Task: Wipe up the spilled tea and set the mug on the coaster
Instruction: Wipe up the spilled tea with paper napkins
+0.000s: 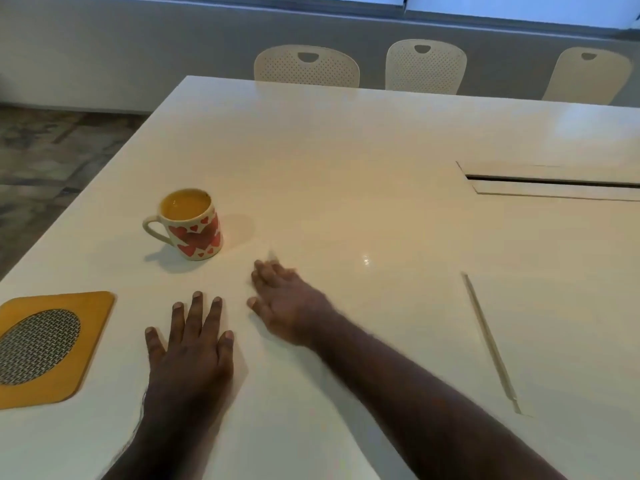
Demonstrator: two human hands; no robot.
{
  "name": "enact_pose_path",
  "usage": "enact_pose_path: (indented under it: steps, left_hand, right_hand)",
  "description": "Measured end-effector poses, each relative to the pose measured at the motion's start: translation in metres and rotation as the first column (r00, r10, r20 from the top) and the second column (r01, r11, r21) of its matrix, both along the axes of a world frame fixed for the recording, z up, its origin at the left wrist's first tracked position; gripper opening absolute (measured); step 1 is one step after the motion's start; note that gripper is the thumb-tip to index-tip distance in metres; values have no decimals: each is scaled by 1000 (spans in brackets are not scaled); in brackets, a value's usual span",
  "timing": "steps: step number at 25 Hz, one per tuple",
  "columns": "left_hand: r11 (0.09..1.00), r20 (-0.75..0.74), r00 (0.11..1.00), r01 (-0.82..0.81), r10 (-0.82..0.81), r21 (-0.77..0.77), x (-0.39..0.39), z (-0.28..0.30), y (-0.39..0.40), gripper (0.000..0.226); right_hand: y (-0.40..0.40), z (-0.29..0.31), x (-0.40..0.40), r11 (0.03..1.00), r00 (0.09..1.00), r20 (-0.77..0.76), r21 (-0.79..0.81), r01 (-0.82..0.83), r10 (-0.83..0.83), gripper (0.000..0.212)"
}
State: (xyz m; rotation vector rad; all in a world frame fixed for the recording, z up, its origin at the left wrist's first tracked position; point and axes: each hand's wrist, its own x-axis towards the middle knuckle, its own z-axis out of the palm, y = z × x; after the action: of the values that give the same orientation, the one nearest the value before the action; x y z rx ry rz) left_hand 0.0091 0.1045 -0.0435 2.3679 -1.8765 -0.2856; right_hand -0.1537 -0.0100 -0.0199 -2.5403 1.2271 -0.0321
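left hand (189, 344) flat near table (346, 168) edge

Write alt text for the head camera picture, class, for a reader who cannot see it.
Two bare hands, left hand flat and right hand blurred, rest on a white table, holding nothing. A heart-patterned mug of tea stands beyond them, off the yellow coaster at the left; three chairs line the far side.

A white table (346, 161) carries a heart-patterned mug (188, 226) at ten o'clock and a yellow coaster (52, 344) at eight; both hands rest near six.
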Motion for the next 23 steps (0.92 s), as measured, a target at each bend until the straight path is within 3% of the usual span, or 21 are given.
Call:
enact_pose_path:
  steps: [2,5,8,10,13,16,19,21,23]
  left_hand:
    - [1000,25,1000,18,-17,-21,1,0,1,63]
    - [999,-16,1000,15,-16,-42,2,0,1,60]
    - [998,-43,999,18,-20,-58,1,0,3,61]
    - [998,-41,999,15,-17,-57,1,1,3,64]
    - [998,-33,999,10,-12,-56,0,0,3,64]
    - [998,-35,999,7,-9,-61,0,-2,2,59]
    - [998,-51,999,8,-11,-58,1,-1,2,59]
    - [998,-43,999,17,-19,-53,2,-1,3,63]
    - [999,-29,999,19,-20,-51,1,0,3,66]
  right_hand:
    - [59,-6,6,980,979,40,-37,-197,198,60]
    - [67,-8,-43,979,983,16,-92,-182,184,56]
    - [-6,0,-111,979,978,-65,-35,199,-200,54]
    - [-52,10,-151,862,862,-77,46,504,-500,55]
    - [-89,11,-155,762,761,-115,48,646,-638,57]
    - [-79,4,-90,865,867,-59,66,498,-495,59]
    - [-38,-4,-15,987,987,-3,15,163,-163,60]
    - [-1,-12,23,994,994,-23,-17,-112,111,61]
    - [6,-15,30,987,988,-12,20,-156,157,59]
